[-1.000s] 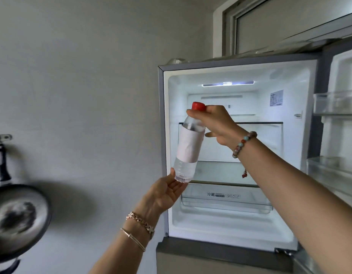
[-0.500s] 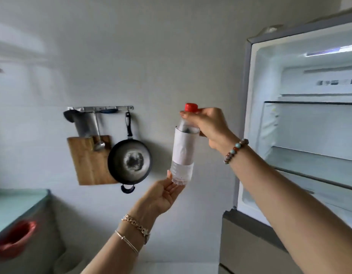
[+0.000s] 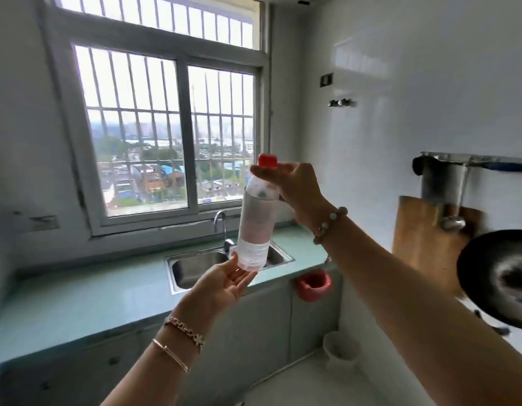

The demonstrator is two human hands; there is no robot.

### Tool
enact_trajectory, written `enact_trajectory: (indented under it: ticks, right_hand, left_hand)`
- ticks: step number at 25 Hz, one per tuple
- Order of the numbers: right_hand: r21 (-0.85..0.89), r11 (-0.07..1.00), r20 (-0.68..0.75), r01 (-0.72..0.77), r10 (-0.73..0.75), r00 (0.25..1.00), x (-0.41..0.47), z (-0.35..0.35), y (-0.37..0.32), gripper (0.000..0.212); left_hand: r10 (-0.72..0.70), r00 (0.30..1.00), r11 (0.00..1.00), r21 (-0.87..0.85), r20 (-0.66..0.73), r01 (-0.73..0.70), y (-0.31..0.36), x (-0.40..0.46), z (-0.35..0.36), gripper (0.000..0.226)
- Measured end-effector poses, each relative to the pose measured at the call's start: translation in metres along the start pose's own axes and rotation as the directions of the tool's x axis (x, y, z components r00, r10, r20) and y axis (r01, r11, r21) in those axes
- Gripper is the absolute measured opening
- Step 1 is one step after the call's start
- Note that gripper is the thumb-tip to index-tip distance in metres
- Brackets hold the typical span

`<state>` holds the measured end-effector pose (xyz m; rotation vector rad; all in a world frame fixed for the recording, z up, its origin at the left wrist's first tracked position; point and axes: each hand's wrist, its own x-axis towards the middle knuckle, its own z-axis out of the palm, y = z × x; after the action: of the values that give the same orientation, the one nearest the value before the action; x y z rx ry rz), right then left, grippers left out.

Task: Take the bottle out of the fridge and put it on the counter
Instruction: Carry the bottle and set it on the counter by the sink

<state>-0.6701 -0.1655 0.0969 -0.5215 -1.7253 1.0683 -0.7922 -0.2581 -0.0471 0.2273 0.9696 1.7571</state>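
A clear plastic bottle (image 3: 255, 227) with a red cap and a pale label hangs upright in the air in front of me. My right hand (image 3: 292, 186) grips it around the neck just under the cap. My left hand (image 3: 221, 284) is palm up beneath it, fingertips touching the bottle's base. Behind and below the bottle runs the pale green counter (image 3: 87, 297), with a window above it. The fridge is out of view.
A steel sink (image 3: 195, 268) with a tap (image 3: 221, 227) is set in the counter right behind the bottle. A red bag (image 3: 312, 284) hangs at the counter's right end. A wooden board (image 3: 424, 238) and a black pan (image 3: 497, 276) hang on the right wall.
My view has swung left, from the open fridge past the hanging pan to the counter and window. Both hands have kept the bottle in the same hold throughout.
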Motion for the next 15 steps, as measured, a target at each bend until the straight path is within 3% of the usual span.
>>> enact_trajectory:
  ticks: [3, 5, 8, 15]
  right_hand:
    - [0.070, 0.997, 0.138, 0.039, -0.048, 0.989, 0.026, 0.100, 0.003, 0.030]
    - [0.124, 0.992, 0.193, 0.022, -0.045, 0.980, 0.043, 0.150, 0.004, 0.035]
    - [0.180, 0.984, 0.284, -0.016, -0.036, 0.958, 0.068, 0.212, 0.016, 0.047]
    - [0.184, 0.978, 0.439, -0.094, 0.004, 0.898, 0.131, 0.366, 0.103, 0.043]
  left_hand:
    - [0.105, 0.988, 0.990, -0.087, -0.117, -0.115, 0.067, 0.004, -0.067, 0.033]
    - [0.154, 0.971, 0.978, -0.110, -0.181, -0.176, 0.101, 0.008, -0.100, 0.032]
    - [0.168, 0.960, 0.970, -0.136, -0.225, -0.201, 0.134, 0.019, -0.146, 0.032]
    - [0.183, 0.901, 0.955, -0.147, -0.394, -0.258, 0.198, 0.103, -0.261, 0.027]
